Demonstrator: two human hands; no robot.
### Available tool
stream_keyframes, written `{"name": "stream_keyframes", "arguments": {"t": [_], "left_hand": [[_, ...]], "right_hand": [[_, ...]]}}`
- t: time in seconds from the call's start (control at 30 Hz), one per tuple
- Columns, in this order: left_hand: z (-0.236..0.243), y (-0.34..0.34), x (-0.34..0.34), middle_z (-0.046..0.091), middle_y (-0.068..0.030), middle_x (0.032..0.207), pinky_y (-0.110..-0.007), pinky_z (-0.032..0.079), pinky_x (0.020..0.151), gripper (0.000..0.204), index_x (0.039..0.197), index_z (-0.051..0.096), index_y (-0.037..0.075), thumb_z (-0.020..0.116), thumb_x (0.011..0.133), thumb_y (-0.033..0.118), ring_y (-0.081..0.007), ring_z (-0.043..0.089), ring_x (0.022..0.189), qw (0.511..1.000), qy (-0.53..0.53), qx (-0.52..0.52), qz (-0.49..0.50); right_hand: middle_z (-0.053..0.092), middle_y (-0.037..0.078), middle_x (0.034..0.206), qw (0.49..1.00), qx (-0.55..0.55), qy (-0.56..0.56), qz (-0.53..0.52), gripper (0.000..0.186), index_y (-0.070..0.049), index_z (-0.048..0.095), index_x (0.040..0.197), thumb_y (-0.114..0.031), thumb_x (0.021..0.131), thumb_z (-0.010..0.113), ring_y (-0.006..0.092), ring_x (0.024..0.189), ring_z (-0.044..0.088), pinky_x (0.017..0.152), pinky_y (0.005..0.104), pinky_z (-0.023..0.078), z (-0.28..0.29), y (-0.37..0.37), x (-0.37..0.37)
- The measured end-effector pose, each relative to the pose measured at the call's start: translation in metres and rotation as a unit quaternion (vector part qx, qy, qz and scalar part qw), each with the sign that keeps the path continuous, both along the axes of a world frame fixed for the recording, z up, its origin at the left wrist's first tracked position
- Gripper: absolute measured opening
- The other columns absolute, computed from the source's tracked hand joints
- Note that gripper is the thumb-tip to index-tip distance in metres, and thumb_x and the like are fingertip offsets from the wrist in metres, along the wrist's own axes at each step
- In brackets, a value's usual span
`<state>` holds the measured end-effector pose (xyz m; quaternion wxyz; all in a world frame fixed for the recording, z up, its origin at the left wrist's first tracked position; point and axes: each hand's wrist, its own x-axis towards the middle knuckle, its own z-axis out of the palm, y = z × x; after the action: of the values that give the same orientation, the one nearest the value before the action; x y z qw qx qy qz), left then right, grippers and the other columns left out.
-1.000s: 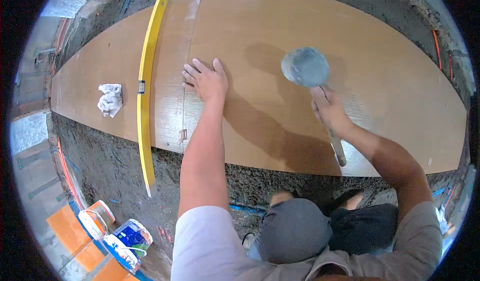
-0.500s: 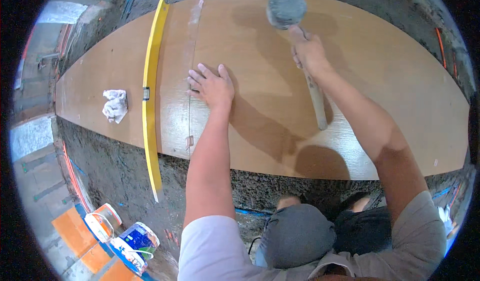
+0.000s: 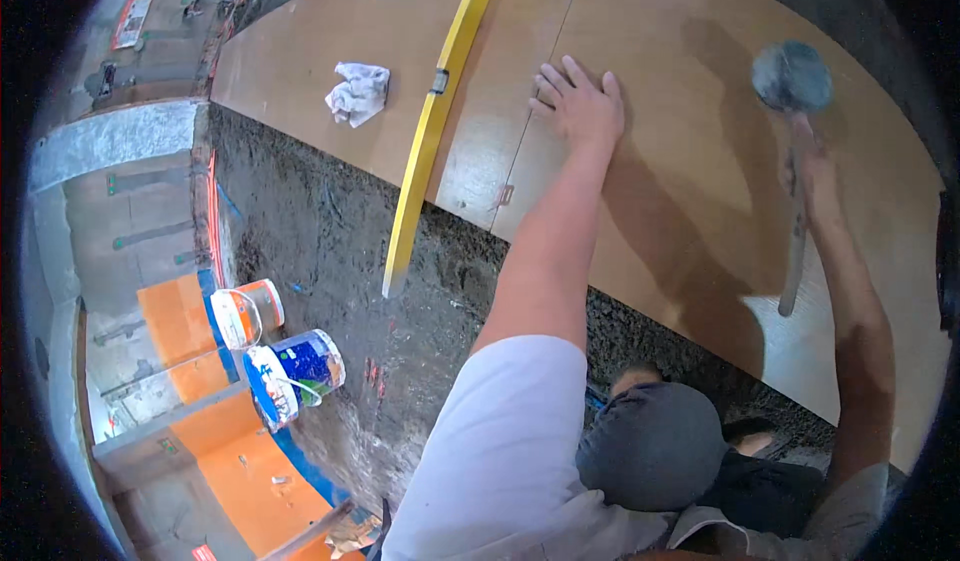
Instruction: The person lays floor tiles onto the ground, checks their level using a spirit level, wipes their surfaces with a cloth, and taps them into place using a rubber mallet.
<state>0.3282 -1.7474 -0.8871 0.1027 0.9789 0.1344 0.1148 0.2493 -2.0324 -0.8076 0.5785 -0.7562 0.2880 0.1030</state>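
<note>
My left hand (image 3: 585, 111) lies flat with fingers spread on a large wood-look tile (image 3: 690, 21), its fingertips around the thin seam between two such tiles. My right hand (image 3: 818, 183) is wrapped round the handle of a rubber mallet (image 3: 792, 76), gripping it high up, close to the grey rounded head. The mallet's handle points back toward me, and its shadow falls on the tile. A long yellow spirit level (image 3: 425, 151) rests across the left tile, left of my left hand, with its near end reaching past the tile's edge.
A crumpled white cloth (image 3: 358, 93) lies on the left tile. Rough grey mortar (image 3: 330, 191) borders the tiles. Two buckets stand at the left, an orange-and-white one (image 3: 250, 313) and a blue-and-white one (image 3: 305, 366), near orange tiles (image 3: 235, 461). A small clip (image 3: 506, 195) sits at the seam.
The view has turned and shifted left, so the tiles now slant and more of the left floor shows. My left hand stays flat by the seam; my right still grips the mallet.
</note>
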Motion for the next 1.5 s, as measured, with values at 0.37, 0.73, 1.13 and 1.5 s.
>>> {"name": "stream_keyframes", "arguments": {"t": [0.37, 0.73, 1.13, 1.5], "left_hand": [[0.032, -0.054, -0.084, 0.040, -0.0295, 0.132, -0.056, 0.020, 0.105, 0.065, 0.130, 0.041, -0.003, 0.051, 0.084, 0.043, -0.0428, 0.034, 0.126, 0.973, 0.037, -0.015, -0.229], [-0.014, -0.143, -0.284, 0.036, -0.0114, 0.142, -0.049, 0.005, 0.114, 0.068, 0.137, 0.039, 0.009, 0.046, 0.085, 0.052, -0.0294, 0.022, 0.137, 0.702, 0.055, -0.072, -0.707], [-0.001, -0.144, -0.276, 0.033, -0.0110, 0.144, -0.047, 0.010, 0.113, 0.067, 0.135, 0.040, 0.007, 0.049, 0.084, 0.049, -0.0292, 0.022, 0.137, 0.683, 0.064, -0.127, -0.717], [0.038, -0.168, -0.271, 0.036, -0.0155, 0.140, -0.052, 0.021, 0.107, 0.071, 0.132, 0.039, 0.005, 0.067, 0.075, 0.036, -0.0356, 0.030, 0.131, 0.676, 0.150, 0.032, -0.721]], "right_hand": [[0.047, -0.002, 0.059, 0.997, -0.057, 0.003, 0.061, 0.043, -0.009, 0.054, 0.077, -0.049, 0.091, 0.050, 0.0082, 0.047, 0.045, 0.041, 0.0250, 0.035, 0.054, -0.019, -0.123], [0.048, -0.001, 0.060, 0.994, 0.005, 0.010, 0.108, 0.036, -0.007, 0.057, 0.085, -0.041, 0.092, 0.051, 0.0077, 0.048, 0.043, 0.043, 0.0244, 0.035, -0.003, 0.010, -0.141], [0.051, -0.001, 0.066, 0.985, -0.019, 0.130, 0.111, 0.040, -0.007, 0.059, 0.099, -0.045, 0.092, 0.050, 0.0081, 0.055, 0.046, 0.047, 0.0253, 0.039, -0.005, -0.054, -0.187], [0.048, -0.002, 0.060, 0.970, 0.038, 0.063, -0.232, 0.043, -0.005, 0.058, 0.115, -0.041, 0.092, 0.052, 0.0076, 0.052, 0.044, 0.046, 0.0276, 0.040, 0.017, -0.129, -0.307]]}}
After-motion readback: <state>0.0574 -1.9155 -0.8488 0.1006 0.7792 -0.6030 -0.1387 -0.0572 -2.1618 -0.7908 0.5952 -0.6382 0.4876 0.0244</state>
